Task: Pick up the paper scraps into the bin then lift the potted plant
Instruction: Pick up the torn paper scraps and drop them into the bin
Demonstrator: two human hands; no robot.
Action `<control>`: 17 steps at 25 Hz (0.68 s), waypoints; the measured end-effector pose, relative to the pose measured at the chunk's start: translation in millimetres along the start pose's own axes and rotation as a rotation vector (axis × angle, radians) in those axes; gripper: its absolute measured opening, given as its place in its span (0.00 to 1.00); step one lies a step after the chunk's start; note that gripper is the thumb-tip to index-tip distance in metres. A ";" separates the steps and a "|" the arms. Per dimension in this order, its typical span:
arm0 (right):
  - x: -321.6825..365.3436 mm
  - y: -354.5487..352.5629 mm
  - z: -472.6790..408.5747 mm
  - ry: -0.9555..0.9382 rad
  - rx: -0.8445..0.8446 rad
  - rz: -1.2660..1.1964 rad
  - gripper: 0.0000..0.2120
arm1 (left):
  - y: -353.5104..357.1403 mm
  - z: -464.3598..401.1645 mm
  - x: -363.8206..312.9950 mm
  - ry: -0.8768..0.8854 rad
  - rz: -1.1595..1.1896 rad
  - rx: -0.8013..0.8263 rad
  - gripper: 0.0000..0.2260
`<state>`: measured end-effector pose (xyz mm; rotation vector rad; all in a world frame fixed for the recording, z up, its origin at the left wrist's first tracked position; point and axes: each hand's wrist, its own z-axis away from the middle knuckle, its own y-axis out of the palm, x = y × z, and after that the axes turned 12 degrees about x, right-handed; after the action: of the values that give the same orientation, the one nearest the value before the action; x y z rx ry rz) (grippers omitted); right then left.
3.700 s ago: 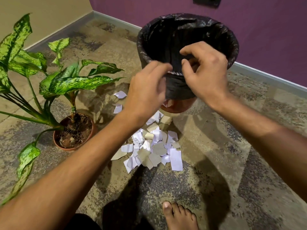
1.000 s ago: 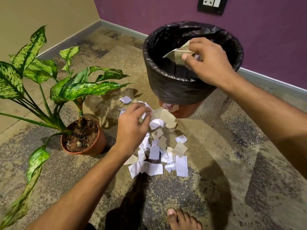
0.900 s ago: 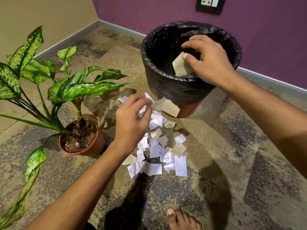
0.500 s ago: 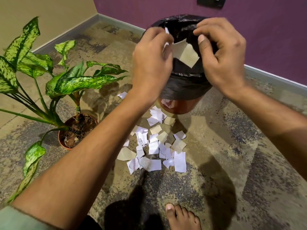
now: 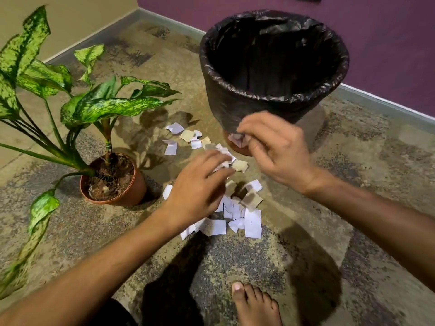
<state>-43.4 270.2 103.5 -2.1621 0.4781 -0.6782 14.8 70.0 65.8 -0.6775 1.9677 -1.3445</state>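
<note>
A heap of white and tan paper scraps (image 5: pixel 253 222) lies on the floor in front of the bin (image 5: pixel 270 96), which is lined with a black bag and stands upright. My left hand (image 5: pixel 200 184) is low over the heap with its fingers spread, the fingertips touching white scraps. My right hand (image 5: pixel 277 149) hovers just above the far end of the heap, near the bin's base, with its fingers loosely curled and nothing visible in them. The potted plant (image 5: pixel 134 191), in a terracotta pot with long speckled green leaves, stands to the left of the scraps.
A few loose scraps (image 5: pixel 174 128) lie apart between the plant and the bin. A purple wall with a grey skirting (image 5: pixel 388 104) runs behind the bin. My bare foot (image 5: pixel 254 304) is at the bottom edge. The plant's leaves (image 5: pixel 106 107) reach toward the heap.
Half a second ago both hands were at the bin's rim with scraps. Both have since come down to the heap on the floor, and the scraps they held are gone from them.
</note>
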 end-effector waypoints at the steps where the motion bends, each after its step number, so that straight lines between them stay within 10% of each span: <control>1: -1.4 10.7 10.6 -0.012 0.108 0.013 0.10 | 8.9 13.5 7.3 -0.062 -0.013 0.139 0.14; 8: -47.0 75.8 77.5 0.334 1.251 0.139 0.53 | 53.2 68.7 57.3 -0.741 0.148 0.793 0.45; 17: -39.2 124.7 81.0 0.236 1.364 0.248 0.68 | 73.5 84.7 71.5 -0.749 0.020 0.909 0.54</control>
<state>-38.3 263.1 -50.0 -0.7362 0.2460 -0.7793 28.1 -7.6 -41.3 -0.5658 0.6627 -1.4846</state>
